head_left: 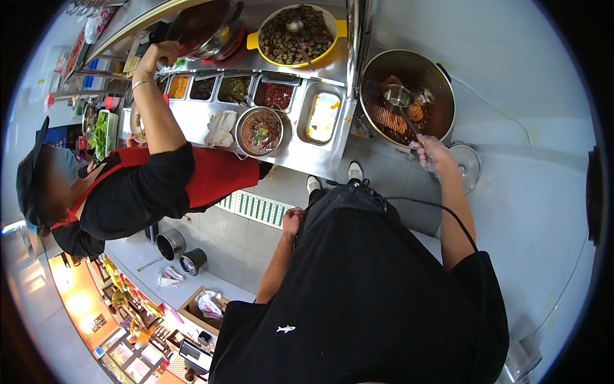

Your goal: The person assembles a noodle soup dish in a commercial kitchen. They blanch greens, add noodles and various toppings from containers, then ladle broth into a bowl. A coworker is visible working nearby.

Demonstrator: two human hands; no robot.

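In a thin clear glove, my right hand (430,153) grips the long handle of a ladle (398,96). The ladle's bowl hangs over a deep steel pot (453,102) at the upper right. Dark brown liquid fills the pot, with scored orange-brown pieces of food (387,117) in it. My left hand (292,221) hangs beside my waist, its fingers curled in, and nothing shows in them. A round lid with a clear middle (465,168) leans near my right wrist.
A steel counter (320,160) ahead carries ingredient trays (231,89), a bowl of soup (258,131), a white cloth (221,128) and a yellow-handled pot (252,42). To my left, a co-worker in a red apron (214,173) reaches over the counter. A floor drain (262,210) lies behind them.
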